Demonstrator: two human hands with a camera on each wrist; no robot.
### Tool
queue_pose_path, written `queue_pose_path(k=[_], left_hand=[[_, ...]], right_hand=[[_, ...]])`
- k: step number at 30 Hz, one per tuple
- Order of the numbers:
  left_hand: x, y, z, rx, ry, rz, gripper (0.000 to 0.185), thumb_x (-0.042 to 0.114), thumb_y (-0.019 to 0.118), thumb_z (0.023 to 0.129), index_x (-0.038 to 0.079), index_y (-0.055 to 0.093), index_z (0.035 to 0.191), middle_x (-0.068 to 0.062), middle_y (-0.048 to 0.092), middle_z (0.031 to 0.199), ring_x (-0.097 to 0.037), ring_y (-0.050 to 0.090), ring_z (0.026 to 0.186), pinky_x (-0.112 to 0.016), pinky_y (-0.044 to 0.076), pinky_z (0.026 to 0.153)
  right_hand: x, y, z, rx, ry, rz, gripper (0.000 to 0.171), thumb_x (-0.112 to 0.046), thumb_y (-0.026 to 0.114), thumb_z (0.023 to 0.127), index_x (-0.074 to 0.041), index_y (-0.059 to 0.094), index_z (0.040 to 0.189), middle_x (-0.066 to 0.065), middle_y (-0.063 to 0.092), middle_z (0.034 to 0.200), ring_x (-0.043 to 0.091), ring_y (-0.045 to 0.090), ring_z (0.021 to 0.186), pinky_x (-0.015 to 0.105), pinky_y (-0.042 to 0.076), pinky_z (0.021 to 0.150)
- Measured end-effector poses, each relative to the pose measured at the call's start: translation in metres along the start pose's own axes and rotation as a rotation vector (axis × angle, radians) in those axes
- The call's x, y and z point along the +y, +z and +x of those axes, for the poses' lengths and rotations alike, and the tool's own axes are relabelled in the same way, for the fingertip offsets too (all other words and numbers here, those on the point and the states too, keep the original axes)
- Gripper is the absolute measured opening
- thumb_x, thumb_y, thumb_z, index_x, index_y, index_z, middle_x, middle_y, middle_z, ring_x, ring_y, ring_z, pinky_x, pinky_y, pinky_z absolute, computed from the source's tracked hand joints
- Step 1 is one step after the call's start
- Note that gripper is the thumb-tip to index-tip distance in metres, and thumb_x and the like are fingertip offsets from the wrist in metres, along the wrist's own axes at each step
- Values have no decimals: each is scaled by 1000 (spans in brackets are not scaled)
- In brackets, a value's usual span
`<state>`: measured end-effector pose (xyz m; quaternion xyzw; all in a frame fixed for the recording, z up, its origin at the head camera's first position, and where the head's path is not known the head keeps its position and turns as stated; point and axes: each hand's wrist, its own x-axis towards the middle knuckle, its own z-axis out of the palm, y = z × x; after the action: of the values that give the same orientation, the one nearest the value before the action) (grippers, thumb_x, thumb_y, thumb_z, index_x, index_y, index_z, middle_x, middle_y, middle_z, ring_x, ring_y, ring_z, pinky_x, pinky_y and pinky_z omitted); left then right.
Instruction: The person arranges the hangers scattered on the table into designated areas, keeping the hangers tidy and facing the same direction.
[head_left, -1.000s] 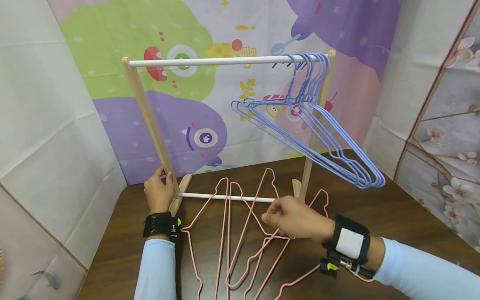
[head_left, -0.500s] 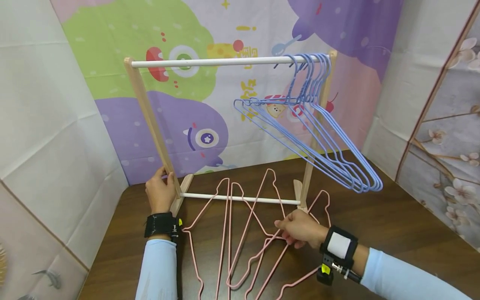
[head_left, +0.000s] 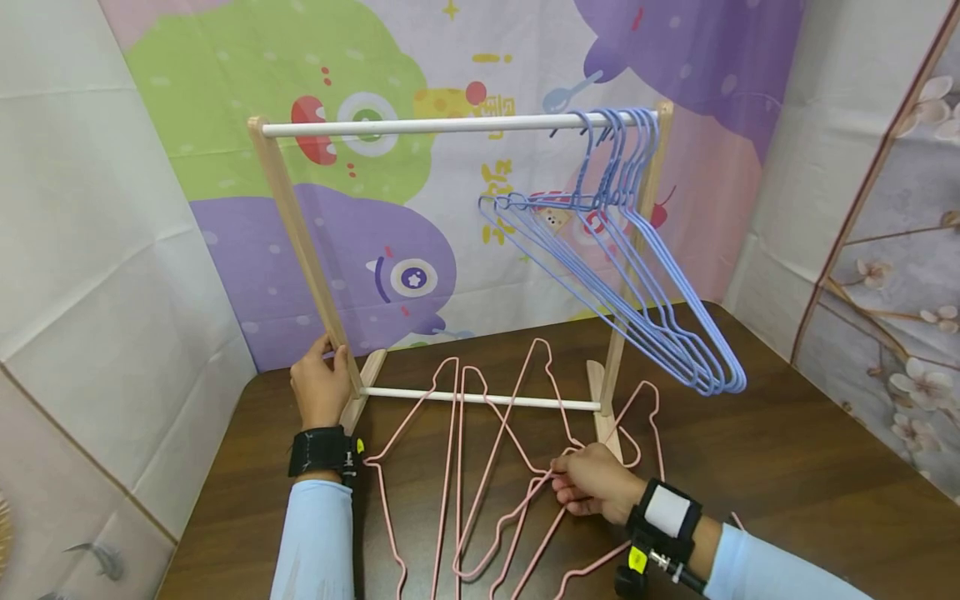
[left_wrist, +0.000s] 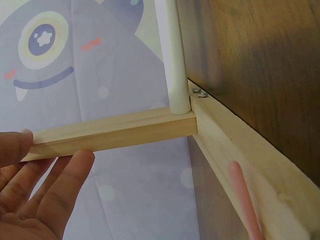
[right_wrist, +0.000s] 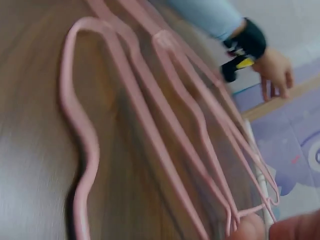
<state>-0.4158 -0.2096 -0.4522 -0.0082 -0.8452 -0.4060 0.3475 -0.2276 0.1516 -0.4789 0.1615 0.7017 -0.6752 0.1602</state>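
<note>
My left hand (head_left: 318, 387) grips the left wooden upright (head_left: 300, 237) of a small clothes rack low down. In the left wrist view the thumb lies above the wooden post and the fingers below it. Several pink wire hangers lie overlapping on the table in front of the rack. At the neck of one pink hanger (head_left: 498, 529), my right hand (head_left: 596, 483) pinches the wire between thumb and fingers; in the right wrist view its fingertips (right_wrist: 250, 229) show at the bottom edge. Several blue hangers (head_left: 603, 196) hang bunched at the right end of the white top rail (head_left: 450, 125).
A white lower bar (head_left: 420, 395) joins the rack's feet, and some pink hangers cross over it. Behind the brown table (head_left: 795, 467) hangs a cartoon cloth (head_left: 315, 258). Pale walls stand at both sides.
My right hand has moved down and slightly toward me, from above the pink hangers onto one hanger's neck. The blue hangers have swung a little. My left hand stays on the upright.
</note>
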Motion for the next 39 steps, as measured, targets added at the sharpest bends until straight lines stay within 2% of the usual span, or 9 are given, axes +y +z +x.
queue_pose_path(k=[6, 12, 19, 27, 30, 34, 39], left_hand=[[-1, 2, 0, -2, 3, 1, 30, 12, 67, 99, 1, 70, 127, -20, 74, 112, -43, 72, 97, -60, 52, 90], [-1, 0, -1, -1, -4, 6, 30, 13, 67, 99, 1, 70, 126, -19, 74, 113, -46, 69, 106, -62, 49, 93], [0, -1, -1, -1, 0, 10, 29, 12, 68, 99, 1, 70, 125, -19, 74, 113, -46, 68, 107, -62, 48, 94], [0, 0, -2, 3, 3, 6, 30, 11, 68, 98, 0, 70, 126, -20, 74, 113, -46, 68, 106, -62, 49, 94], [0, 1, -1, 6, 7, 9, 30, 11, 68, 98, 0, 70, 125, -20, 74, 112, -47, 67, 109, -63, 48, 94], [0, 1, -1, 5, 9, 14, 30, 11, 68, 98, -1, 69, 125, -20, 74, 112, -47, 67, 109, -63, 48, 95], [-1, 1, -1, 4, 0, 11, 30, 12, 68, 98, 0, 70, 126, -20, 74, 112, -47, 66, 110, -62, 48, 95]], right_hand=[[-2, -3, 4, -42, 56, 221, 16, -13, 52, 103, -2, 63, 99, -2, 63, 72, 4, 55, 58, 17, 47, 55], [-5, -1, 2, -114, 41, 345, 16, -15, 47, 107, -7, 59, 99, -3, 62, 75, 3, 55, 61, 17, 47, 59], [-5, 9, -4, -53, 1, 411, 16, -15, 44, 108, -4, 56, 113, -3, 62, 75, 3, 56, 61, 18, 47, 58], [-4, 17, -9, -32, -38, 405, 19, -13, 45, 108, -2, 55, 119, -3, 63, 75, 3, 57, 61, 18, 47, 58], [-6, 21, -10, -1, -69, 357, 21, -11, 48, 106, 1, 57, 121, -3, 63, 76, 5, 57, 63, 20, 47, 59], [-12, 30, -13, 53, -139, 272, 19, -9, 54, 103, 3, 62, 116, 1, 62, 79, 8, 59, 65, 23, 49, 59], [-25, 41, -16, 58, -219, 181, 14, -7, 58, 102, 5, 63, 108, 5, 64, 80, 9, 63, 64, 23, 54, 56]])
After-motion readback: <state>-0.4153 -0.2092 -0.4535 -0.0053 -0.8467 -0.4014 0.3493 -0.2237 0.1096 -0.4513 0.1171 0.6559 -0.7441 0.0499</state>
